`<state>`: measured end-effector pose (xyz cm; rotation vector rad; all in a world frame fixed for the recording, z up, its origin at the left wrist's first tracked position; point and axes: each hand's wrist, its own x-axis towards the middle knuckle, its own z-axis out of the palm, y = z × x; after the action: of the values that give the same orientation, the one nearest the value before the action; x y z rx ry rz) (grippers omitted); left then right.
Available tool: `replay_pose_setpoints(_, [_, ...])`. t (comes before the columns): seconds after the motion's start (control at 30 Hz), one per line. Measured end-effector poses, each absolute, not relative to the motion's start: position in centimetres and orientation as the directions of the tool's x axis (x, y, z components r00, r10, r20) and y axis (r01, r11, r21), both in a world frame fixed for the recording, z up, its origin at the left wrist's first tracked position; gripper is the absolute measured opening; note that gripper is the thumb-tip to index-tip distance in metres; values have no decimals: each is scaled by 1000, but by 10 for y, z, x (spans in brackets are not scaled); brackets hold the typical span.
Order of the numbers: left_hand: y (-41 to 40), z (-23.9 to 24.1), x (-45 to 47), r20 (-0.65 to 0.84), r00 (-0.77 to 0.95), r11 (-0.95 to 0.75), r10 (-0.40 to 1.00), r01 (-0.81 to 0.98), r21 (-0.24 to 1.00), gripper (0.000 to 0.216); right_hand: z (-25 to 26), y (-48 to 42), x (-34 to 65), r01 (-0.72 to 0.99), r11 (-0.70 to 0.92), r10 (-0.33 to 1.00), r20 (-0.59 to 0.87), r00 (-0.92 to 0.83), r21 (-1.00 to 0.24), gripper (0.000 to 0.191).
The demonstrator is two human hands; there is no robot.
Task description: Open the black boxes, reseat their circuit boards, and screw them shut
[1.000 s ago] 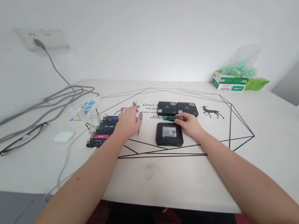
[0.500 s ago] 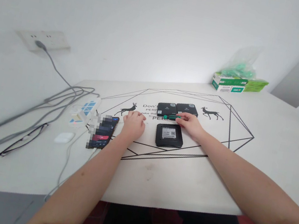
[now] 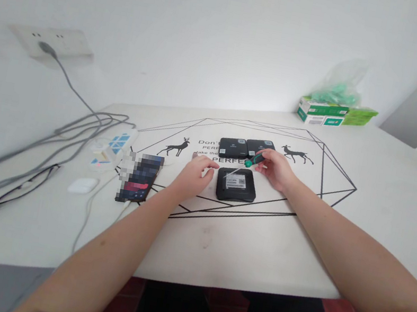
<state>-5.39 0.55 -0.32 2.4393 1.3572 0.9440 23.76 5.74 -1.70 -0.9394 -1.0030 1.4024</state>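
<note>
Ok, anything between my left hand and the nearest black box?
Nothing visible: the left hand is just beside the nearest black box, though whether they touch is unclear. The green screwdriver in the right hand slants over the box.

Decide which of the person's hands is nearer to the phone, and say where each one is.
Left. The left hand is just to the right of the phone, apart from it; the right hand is farther right, holding the screwdriver.

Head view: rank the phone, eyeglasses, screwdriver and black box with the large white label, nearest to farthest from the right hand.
1. Screwdriver: in the right hand.
2. White-labelled black box: just left of the hand.
3. Phone: farther left, beyond the left hand.
4. Eyeglasses: at far left.
</note>
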Motion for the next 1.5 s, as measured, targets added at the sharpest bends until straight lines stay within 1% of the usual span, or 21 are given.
replay_pose_setpoints(0.1, [5,1,-56,410,388,-548,825,723,420,30,-17,58,239,-335,-22,999,-4,-53,-942,20])
replay_pose_setpoints(0.2, [6,7,-64,332,402,-512,853,764,392,28,-15,57,238,-338,-17,999,1,-53,-941,21])
replay_pose_setpoints(0.3, [5,11,-68,337,383,-496,860,783,377,28,-11,50,233,-315,7,997,32,-74,-949,22])
replay_pose_setpoints(0.47, [5,3,-61,308,403,-493,862,807,326,27,0,30,215,-225,143,975,176,-134,-964,28])
replay_pose_setpoints(0.57, [8,-3,-57,298,414,-499,860,807,317,26,5,16,204,-164,261,945,287,-159,-951,33])
replay_pose_setpoints(0.63, [10,-6,-58,304,411,-498,859,807,317,27,7,9,199,-134,298,929,319,-185,-945,34])
replay_pose_setpoints(0.77, [13,-8,-60,322,404,-498,856,810,310,27,8,3,195,-75,308,923,317,-219,-949,37])
replay_pose_setpoints(0.83, [13,-8,-61,326,405,-502,854,806,313,26,7,4,196,-75,303,926,312,-211,-950,38])
replay_pose_setpoints(1.03, [15,-9,-61,330,402,-502,854,801,327,27,6,12,200,-164,269,955,285,-83,-949,36])
replay_pose_setpoints(1.17, [15,-9,-61,328,397,-499,857,796,341,27,8,16,205,-240,202,976,217,-38,-950,35])
replay_pose_setpoints(1.27, [13,-7,-60,336,395,-506,855,778,374,27,9,21,211,-263,175,982,186,-19,-949,33])
replay_pose_setpoints(1.5, [5,-3,-54,343,442,-558,829,690,460,22,7,32,224,-258,208,978,200,55,-943,26])
